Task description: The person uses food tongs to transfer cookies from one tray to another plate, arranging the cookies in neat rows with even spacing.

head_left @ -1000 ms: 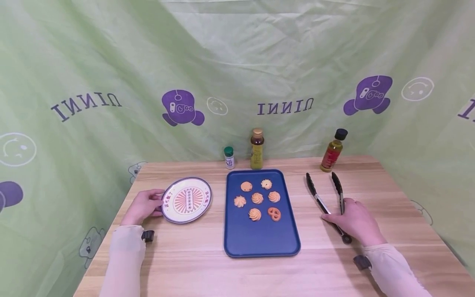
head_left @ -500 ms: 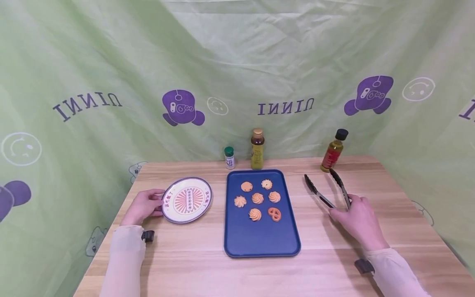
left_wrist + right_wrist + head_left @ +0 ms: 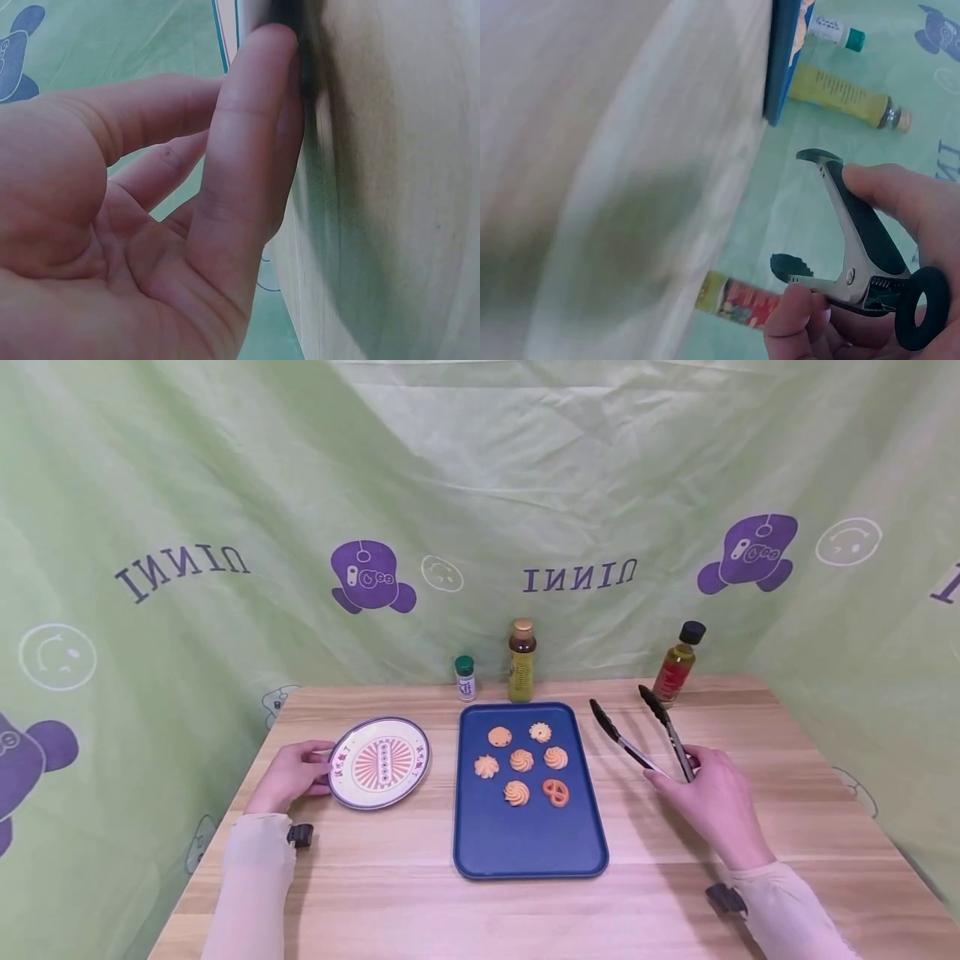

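In the head view my left hand (image 3: 288, 777) pinches the left rim of a white plate (image 3: 408, 774) with a blue edge and red print; part of the rim is hidden by the fingers. My right hand (image 3: 722, 810) grips metal tongs (image 3: 864, 225) with black tips and black grip panels, held up off the table. Their two arms stand spread, with nothing between the tips. To the left of the tongs lies a blue tray (image 3: 528, 852) carrying several cookies (image 3: 521, 760), among them a pretzel-shaped one (image 3: 556, 792).
Along the table's back edge stand a green-capped shaker (image 3: 465, 679), a yellow-green bottle (image 3: 522, 664) and a red-labelled bottle (image 3: 675, 668). The red-labelled bottle is close behind the tongs' tips. A green printed cloth (image 3: 480, 485) hangs behind the wooden table (image 3: 397, 893).
My right hand has lifted the tongs off the table and carried them left and forward, closer to the tray. My left hand and the plate stay in place.
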Tool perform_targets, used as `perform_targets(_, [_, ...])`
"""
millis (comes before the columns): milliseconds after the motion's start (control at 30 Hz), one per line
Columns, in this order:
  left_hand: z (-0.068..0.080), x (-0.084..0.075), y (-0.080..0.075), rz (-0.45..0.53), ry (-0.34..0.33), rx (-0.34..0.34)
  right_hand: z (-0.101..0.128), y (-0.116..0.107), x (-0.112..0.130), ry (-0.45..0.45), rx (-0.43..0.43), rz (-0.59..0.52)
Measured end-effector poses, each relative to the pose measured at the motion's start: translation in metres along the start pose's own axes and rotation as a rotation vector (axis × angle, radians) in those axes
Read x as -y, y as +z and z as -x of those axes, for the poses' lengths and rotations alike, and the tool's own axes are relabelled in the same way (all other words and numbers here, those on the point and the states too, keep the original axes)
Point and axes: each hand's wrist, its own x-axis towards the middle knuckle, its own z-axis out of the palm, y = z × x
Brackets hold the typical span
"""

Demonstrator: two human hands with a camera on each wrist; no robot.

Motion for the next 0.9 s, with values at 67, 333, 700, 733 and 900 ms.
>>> perform_targets(67, [0.0,0.0,0.0,0.002,-0.001,0.0,0.0,0.0,0.006,-0.016,-0.012,-0.004])
perform_targets(333, [0.001,0.0,-0.001,0.017,0.018,-0.002,-0.002,0.002,0.03,-0.054,0.033,0.019])
perform_targets(700, [0.001,0.006,-0.003,-0.024,0.057,0.012,0.0,0.014,0.051,-0.166,0.056,0.029])
perform_targets(733, [0.001,0.007,-0.004,-0.023,0.076,0.022,0.0,0.014,0.053,-0.168,0.061,0.025])
perform_targets(900, [-0.001,0.013,-0.007,0.004,0.137,0.072,-0.001,0.017,0.065,-0.186,0.101,0.01])
